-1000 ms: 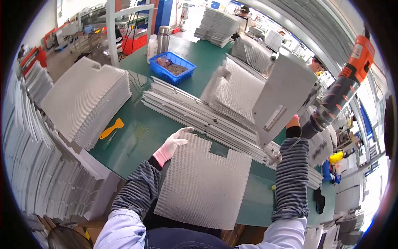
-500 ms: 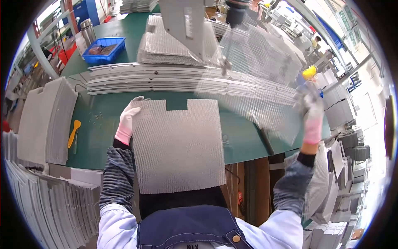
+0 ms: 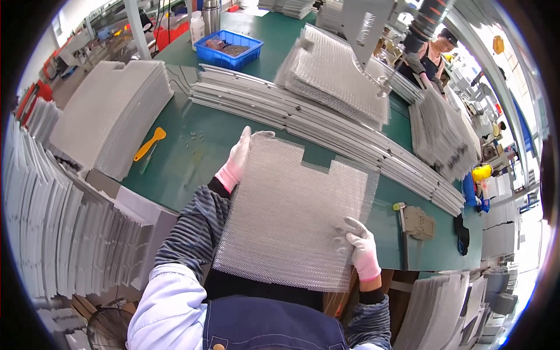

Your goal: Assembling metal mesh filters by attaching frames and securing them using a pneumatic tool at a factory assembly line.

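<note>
A silver-grey mesh sheet (image 3: 286, 210) with a square notch in its far edge lies in front of me, tilted, its near edge over my lap. Along the right side a second mesh layer (image 3: 365, 181) shows, slightly out of line with the first. My left hand (image 3: 238, 154), in a white and pink glove, grips the sheets at the far left corner. My right hand (image 3: 363, 251), gloved alike, holds the right edge low down, its fingers over the mesh. Parts of the fingers are hard to separate from the mesh.
Mesh stacks stand at the left (image 3: 105, 111) and far side (image 3: 332, 70). Long metal strips (image 3: 326, 128) cross the green table (image 3: 175, 157). A yellow scraper (image 3: 150, 144), blue tray (image 3: 229, 49) and hammer (image 3: 403, 236) lie about. A co-worker (image 3: 431, 58) stands far right.
My right hand has swung in from the far right, bringing a second mesh sheet onto the one in my left hand. The view has turned, so the table appears tilted.
</note>
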The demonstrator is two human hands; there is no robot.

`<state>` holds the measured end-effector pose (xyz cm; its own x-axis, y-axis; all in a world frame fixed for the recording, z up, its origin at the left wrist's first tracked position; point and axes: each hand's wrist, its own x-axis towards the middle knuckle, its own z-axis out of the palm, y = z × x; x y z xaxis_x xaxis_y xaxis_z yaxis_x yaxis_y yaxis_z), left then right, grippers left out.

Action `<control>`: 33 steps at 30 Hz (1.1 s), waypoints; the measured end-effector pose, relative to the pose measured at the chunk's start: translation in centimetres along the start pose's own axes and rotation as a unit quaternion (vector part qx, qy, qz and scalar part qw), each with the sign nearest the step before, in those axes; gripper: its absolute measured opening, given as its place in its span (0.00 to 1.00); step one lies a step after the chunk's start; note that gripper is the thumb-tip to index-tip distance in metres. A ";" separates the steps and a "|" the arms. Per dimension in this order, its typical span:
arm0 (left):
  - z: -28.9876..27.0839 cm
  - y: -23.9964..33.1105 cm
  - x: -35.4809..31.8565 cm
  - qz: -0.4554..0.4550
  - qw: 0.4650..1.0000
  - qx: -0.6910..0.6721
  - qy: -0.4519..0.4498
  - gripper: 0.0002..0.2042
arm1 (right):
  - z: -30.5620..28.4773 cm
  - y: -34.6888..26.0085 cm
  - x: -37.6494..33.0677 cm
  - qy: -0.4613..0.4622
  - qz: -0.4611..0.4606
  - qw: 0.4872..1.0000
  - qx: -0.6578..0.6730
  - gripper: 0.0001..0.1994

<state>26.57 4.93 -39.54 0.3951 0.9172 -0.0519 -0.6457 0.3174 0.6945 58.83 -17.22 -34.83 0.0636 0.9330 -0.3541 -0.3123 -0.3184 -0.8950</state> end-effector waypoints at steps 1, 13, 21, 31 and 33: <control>0.3 0.3 -0.2 0.004 1.000 0.016 0.001 0.28 | 0.1 0.0 0.1 0.021 0.008 1.000 0.002 0.24; 3.4 0.2 -0.2 0.087 0.924 0.371 -0.024 0.18 | -1.3 -0.9 -0.7 0.014 0.048 0.996 -0.072 0.25; -2.4 0.9 0.8 0.025 0.979 0.198 0.025 0.19 | -5.6 -4.1 -6.0 0.163 -0.241 0.852 -0.436 0.21; -2.5 0.0 1.5 0.044 0.975 0.218 0.007 0.19 | -18.9 -8.8 -30.3 0.454 0.238 0.542 -0.666 0.48; -2.3 0.0 1.2 0.046 0.972 0.231 0.016 0.19 | -20.6 -10.4 -33.3 0.432 0.090 0.618 -0.651 0.34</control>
<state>25.56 6.62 -41.25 0.3243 0.9459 0.0078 -0.3125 0.0993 0.9447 79.52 -48.40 -19.37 0.7965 0.6045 0.0103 0.6033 -0.7935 -0.0798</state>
